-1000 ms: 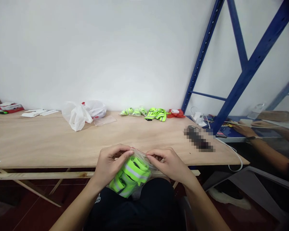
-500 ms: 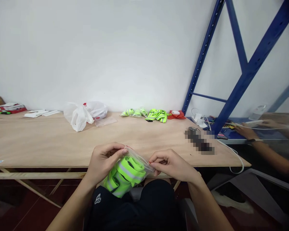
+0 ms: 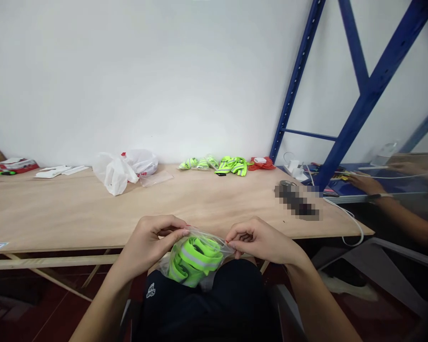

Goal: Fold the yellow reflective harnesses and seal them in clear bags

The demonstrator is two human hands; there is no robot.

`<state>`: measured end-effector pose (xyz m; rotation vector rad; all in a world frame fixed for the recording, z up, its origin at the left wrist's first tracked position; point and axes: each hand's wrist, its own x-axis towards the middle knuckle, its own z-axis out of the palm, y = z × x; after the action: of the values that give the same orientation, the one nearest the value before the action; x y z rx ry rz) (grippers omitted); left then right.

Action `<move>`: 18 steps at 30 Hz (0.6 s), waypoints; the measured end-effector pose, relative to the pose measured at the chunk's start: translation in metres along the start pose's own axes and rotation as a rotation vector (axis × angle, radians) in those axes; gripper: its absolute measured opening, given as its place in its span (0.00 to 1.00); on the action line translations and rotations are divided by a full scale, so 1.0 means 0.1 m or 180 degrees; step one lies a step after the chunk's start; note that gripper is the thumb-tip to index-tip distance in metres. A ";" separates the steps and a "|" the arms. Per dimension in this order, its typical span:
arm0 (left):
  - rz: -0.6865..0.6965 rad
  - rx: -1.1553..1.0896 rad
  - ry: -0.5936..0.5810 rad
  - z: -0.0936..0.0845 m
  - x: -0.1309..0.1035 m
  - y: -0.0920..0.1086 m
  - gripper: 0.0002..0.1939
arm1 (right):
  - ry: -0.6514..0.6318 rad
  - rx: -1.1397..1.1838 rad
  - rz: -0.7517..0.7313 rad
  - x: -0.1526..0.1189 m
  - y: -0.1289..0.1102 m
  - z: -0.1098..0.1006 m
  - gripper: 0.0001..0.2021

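Observation:
A clear zip bag (image 3: pixel 166 269) hangs between my hands over my lap, at the table's front edge. Inside it lies a bundled neon-green strap (image 3: pixel 196 259) with grey reflective stripes. My left hand (image 3: pixel 155 242) pinches the bag's top left corner between thumb and fingers. At the top right corner, my right hand (image 3: pixel 258 241) pinches the bag's edge, where a bit of red shows at the fingertips. The bag's mouth runs between the two hands; whether it is sealed I cannot tell.
On the wooden table (image 3: pixel 74 209) are white plastic bags (image 3: pixel 117 173), bagged green straps (image 3: pixel 199 164), a loose green strap bundle (image 3: pixel 232 166), a red bundle (image 3: pixel 262 164) and a pixelated dark object (image 3: pixel 297 202). A blue rack (image 3: pixel 356 109) rises at right; another person's hand (image 3: pixel 367 184) is beyond it.
The bag and both hands have shifted slightly right in view. The bag's lower end has swung rightward and up, and the bag's mouth looks straighter between the hands.

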<state>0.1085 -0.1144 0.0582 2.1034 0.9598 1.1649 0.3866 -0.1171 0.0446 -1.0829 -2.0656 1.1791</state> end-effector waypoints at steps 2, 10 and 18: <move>0.0005 0.0205 -0.0175 -0.07 -0.02 0.01 0.09 | -0.0065 0.0002 0.0013 0.01 -0.01 0.04 0.09; -0.0035 0.0392 -0.0254 -0.20 -0.06 -0.04 0.08 | 0.0043 0.0239 0.0030 0.10 0.02 0.14 0.03; -0.0240 0.0281 -0.0129 -0.21 -0.08 0.03 0.09 | -0.0048 -0.0282 -0.0243 0.07 -0.02 0.13 0.12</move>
<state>0.0883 -0.1204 0.0662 2.1315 1.0801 1.0564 0.3725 -0.1175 0.0403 -1.0284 -2.1690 1.0708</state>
